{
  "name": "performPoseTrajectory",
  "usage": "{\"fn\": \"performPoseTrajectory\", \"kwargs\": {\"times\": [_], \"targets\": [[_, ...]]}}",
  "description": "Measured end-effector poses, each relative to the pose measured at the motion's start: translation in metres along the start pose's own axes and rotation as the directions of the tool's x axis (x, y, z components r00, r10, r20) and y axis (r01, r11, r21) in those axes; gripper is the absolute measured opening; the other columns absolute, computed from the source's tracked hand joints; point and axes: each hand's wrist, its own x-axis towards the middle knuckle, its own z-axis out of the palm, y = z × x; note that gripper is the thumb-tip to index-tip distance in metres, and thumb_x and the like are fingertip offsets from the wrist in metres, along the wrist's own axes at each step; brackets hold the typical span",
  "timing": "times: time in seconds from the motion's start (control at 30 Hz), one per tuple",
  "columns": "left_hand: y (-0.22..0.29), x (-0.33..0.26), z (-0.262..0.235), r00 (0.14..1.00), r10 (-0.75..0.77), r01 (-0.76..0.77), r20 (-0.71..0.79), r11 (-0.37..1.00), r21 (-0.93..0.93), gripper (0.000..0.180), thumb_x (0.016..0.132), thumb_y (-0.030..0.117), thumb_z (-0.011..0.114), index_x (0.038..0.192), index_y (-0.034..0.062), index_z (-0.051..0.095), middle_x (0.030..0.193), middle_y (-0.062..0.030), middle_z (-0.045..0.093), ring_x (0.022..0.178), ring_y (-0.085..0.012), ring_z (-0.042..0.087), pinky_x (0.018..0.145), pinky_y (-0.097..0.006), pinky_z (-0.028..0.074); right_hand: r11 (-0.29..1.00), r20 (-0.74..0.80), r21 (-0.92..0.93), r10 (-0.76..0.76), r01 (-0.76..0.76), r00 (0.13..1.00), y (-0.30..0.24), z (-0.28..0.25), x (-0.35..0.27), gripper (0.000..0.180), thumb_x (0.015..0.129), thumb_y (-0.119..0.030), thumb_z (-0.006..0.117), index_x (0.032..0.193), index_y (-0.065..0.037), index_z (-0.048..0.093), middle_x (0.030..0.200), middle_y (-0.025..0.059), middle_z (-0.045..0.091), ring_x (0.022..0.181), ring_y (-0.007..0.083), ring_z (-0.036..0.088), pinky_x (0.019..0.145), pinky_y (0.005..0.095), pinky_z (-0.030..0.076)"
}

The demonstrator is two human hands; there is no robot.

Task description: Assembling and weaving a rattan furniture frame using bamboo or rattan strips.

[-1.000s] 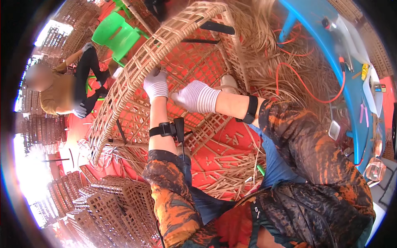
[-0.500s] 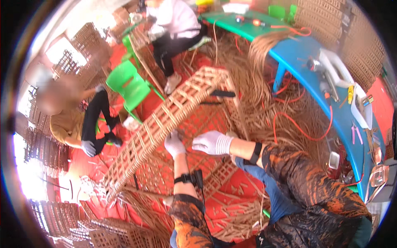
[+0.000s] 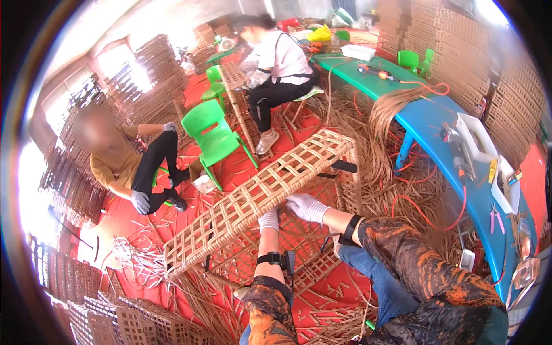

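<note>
Woven rattan lattice panel (image 3: 259, 198), tilted across the red floor, its near edge gripped by the gloved left hand (image 3: 268, 220) and right hand (image 3: 306, 207). Beyond it: green chair (image 3: 213, 135), two seated co-workers, blue table (image 3: 460, 155), loose rattan strands (image 3: 374, 172). Compared with half a second ago, the view has lifted, revealing more room.

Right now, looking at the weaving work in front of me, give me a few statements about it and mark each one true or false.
1. Both hands wear white gloves. True: left hand, right hand.
2. The woven panel is solid, without gaps. False: it is an open lattice.
3. The chair nearest the panel is blue. False: it is green.
4. A long table stands to the right. True.
5. Both hands touch the panel's near edge. True.
</note>
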Motion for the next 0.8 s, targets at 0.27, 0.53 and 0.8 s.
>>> {"fn": "performPoseTrajectory", "kwargs": {"times": [0.27,0.53,0.8], "targets": [[-0.015,0.008,-0.022,0.973,-0.170,0.206,0.154,0.941,-0.267,0.017,0.085,0.022,0.061,0.097,0.0104,0.059,0.068,-0.0030,0.058,0.046,-0.0142,0.050,0.036,-0.030,0.035,0.998,0.159,0.048,0.025,-0.033,0.987,0.024,0.028,0.036,0.027,0.090,-0.024,0.050,0.091,-0.003,0.066,0.083,0.0153,0.066,0.079,0.0258,0.065,0.075,0.0369,0.050],[-0.025,0.008,-0.006,0.974,-0.147,0.211,0.172,0.864,-0.457,0.019,0.088,0.025,0.057,0.088,0.0072,0.062,0.074,-0.0026,0.062,0.055,-0.0142,0.056,0.040,-0.028,0.041,0.847,0.237,-0.491,-0.095,0.204,0.967,0.016,0.019,0.043,0.028,0.091,-0.024,0.043,0.102,-0.008,0.062,0.099,0.0161,0.065,0.091,0.0338,0.063,0.078,0.0432,0.050],[0.021,-0.058,0.011,0.955,0.297,-0.297,0.011,0.950,0.095,0.042,0.079,0.037,0.063,0.100,0.0007,0.068,0.084,-0.0065,0.068,0.077,-0.0143,0.060,0.075,-0.028,0.044,0.870,0.359,-0.478,0.072,0.117,0.931,-0.033,-0.046,-0.058,0.023,0.087,-0.028,0.048,0.091,-0.010,0.061,0.082,0.0166,0.066,0.078,0.0361,0.064,0.067,0.0464,0.050]]}}
